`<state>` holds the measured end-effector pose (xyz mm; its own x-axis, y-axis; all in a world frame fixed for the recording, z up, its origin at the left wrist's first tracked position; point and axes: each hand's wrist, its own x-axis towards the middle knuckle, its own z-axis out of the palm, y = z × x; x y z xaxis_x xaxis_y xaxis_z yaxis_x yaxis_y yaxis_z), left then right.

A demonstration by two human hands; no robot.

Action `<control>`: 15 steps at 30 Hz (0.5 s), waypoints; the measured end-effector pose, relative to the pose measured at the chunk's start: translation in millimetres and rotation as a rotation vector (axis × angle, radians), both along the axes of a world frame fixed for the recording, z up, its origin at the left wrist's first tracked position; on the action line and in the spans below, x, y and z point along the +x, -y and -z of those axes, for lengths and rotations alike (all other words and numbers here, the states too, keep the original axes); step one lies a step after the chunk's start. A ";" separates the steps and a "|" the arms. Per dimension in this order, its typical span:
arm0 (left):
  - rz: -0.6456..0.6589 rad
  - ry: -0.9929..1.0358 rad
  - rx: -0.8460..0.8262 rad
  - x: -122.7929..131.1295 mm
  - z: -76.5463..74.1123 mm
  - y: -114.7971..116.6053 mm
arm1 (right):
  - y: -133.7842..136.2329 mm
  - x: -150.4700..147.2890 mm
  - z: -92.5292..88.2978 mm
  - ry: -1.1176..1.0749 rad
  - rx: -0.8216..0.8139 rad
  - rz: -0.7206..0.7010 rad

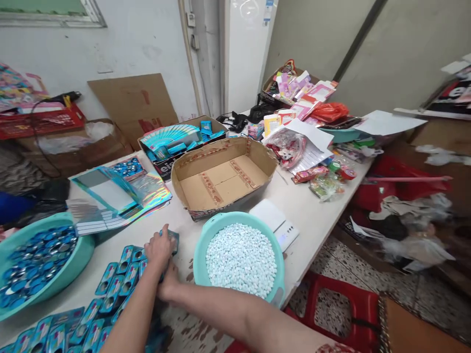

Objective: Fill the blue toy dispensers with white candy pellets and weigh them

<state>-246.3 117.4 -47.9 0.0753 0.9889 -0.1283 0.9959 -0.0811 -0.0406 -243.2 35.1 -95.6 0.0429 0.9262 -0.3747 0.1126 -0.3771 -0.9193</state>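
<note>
My left hand (159,249) reaches over the table with its fingers curled on a small blue box (175,243), at the far end of a cluster of similar boxes. Just below it, my right hand (170,281) is partly behind my left wrist; its fingers are largely hidden, so its grip cannot be made out. Rows of blue boxes with round windows (106,278) stand to the left and under my left forearm. Close on the right is a turquoise basin (200,255) holding many small pale-blue candies (241,260).
An open cardboard tray (224,181) lies beyond the basin, beside a white scale (287,236). Another turquoise basin (86,252) with blue-and-silver tins is at left. Shiny printed sheets (110,196) and a box of blue packaging (172,139) are behind. A red stool (346,299) stands at right.
</note>
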 end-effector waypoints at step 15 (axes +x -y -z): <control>0.096 0.488 0.375 -30.7 22.4 171.1 | 194.2 230.8 -84.7 -0.198 0.036 0.005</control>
